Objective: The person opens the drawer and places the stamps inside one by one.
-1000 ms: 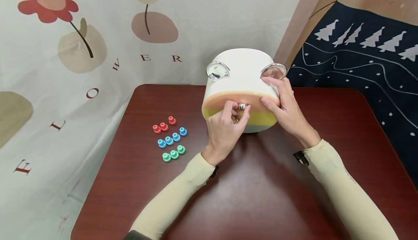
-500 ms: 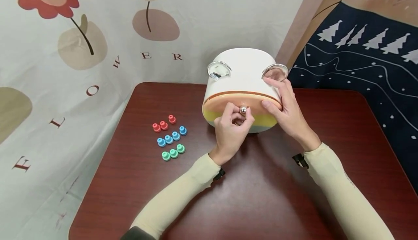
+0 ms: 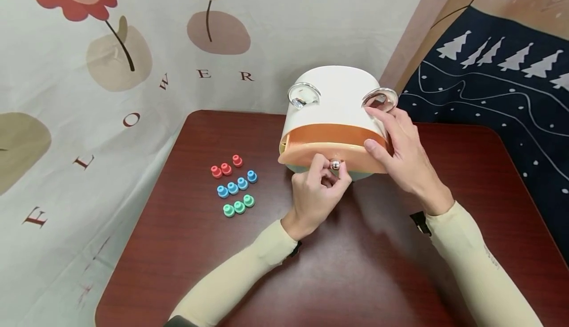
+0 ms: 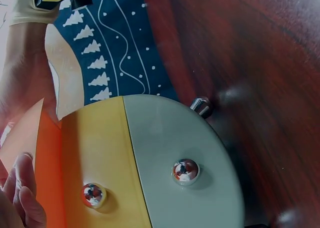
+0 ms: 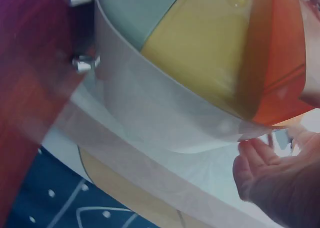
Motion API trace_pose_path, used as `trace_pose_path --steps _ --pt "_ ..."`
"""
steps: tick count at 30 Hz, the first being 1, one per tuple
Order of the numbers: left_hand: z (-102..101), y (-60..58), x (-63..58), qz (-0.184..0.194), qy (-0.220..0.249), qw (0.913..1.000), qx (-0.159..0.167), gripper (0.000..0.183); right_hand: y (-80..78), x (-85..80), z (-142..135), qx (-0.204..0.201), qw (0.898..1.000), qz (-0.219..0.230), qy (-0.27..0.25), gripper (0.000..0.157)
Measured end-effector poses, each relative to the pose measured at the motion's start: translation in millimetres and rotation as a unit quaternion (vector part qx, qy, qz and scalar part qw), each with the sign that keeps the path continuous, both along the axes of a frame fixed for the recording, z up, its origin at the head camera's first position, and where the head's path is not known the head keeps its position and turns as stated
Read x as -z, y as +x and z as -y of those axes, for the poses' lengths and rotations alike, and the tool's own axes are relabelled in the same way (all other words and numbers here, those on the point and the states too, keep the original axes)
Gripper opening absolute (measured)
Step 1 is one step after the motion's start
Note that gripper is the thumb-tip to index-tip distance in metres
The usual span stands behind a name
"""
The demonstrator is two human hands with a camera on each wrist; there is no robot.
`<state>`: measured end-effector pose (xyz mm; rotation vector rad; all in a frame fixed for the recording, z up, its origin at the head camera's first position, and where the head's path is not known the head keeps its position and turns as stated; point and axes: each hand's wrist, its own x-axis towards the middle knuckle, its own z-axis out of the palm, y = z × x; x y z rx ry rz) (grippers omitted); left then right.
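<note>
A white rounded drawer box [image 3: 340, 97] with two silver ring-like ears on top stands on the table. Its top orange drawer [image 3: 300, 155] is pulled partway out. My left hand [image 3: 316, 196] pinches that drawer's silver knob [image 3: 335, 164] between thumb and forefinger. Against the box's right side rests my right hand [image 3: 406, 154], fingertips by the right ear [image 3: 386, 98] and thumb near the drawer's front edge. Below, the yellow drawer [image 4: 102, 148] and grey-green drawer [image 4: 170, 128] are closed, each with a silver knob. The orange drawer's inside is mostly hidden.
Left of the box, small stepped pegs lie in rows on the dark red table [image 3: 178, 248]: red pegs [image 3: 226, 169], blue pegs [image 3: 233, 188] and green pegs [image 3: 239, 207]. A printed curtain [image 3: 146, 50] hangs close behind, a navy tree-patterned cloth [image 3: 493, 90] to the right.
The orange drawer has slid from closed to partly open, drawn toward me by my left hand on its knob. My right hand has stayed against the box's side.
</note>
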<state>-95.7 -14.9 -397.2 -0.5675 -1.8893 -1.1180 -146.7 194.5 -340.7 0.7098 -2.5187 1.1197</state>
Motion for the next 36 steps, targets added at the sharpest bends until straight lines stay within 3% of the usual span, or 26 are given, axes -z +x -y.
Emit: trace_pose_path --steps 5,9,13,18,22,26,36 --pt "2.1 8.1 2.0 -0.003 -0.009 0.9999 -0.011 0.026 9.2 -1.2 6.0 0.039 0.995 -0.061 0.067 0.074" --pt "2.3 13.1 2.8 -0.010 -0.013 0.9997 -0.016 0.024 14.2 -0.8 12.9 0.062 0.987 -0.121 0.082 0.086" --pt "3.0 15.7 3.8 -0.017 -0.019 0.9992 -0.030 0.024 11.2 -1.1 16.5 0.021 0.986 -0.150 0.068 0.086" --pt "4.3 18.9 4.7 -0.021 -0.021 0.9989 -0.035 0.024 -0.8 -1.7 14.1 -0.102 0.989 -0.099 0.039 0.080" --pt "4.7 22.6 7.0 -0.024 -0.022 0.9989 -0.034 0.024 -6.7 0.1 9.8 -0.153 0.987 -0.046 0.015 0.083" --pt "6.5 25.5 8.5 -0.026 -0.023 0.9988 -0.035 0.025 -8.7 5.2 10.5 -0.164 0.986 -0.034 -0.009 0.088" --pt "8.6 31.0 3.9 -0.017 -0.050 0.9979 -0.037 0.021 -3.8 10.3 4.8 -0.141 0.989 -0.013 -0.053 0.104"
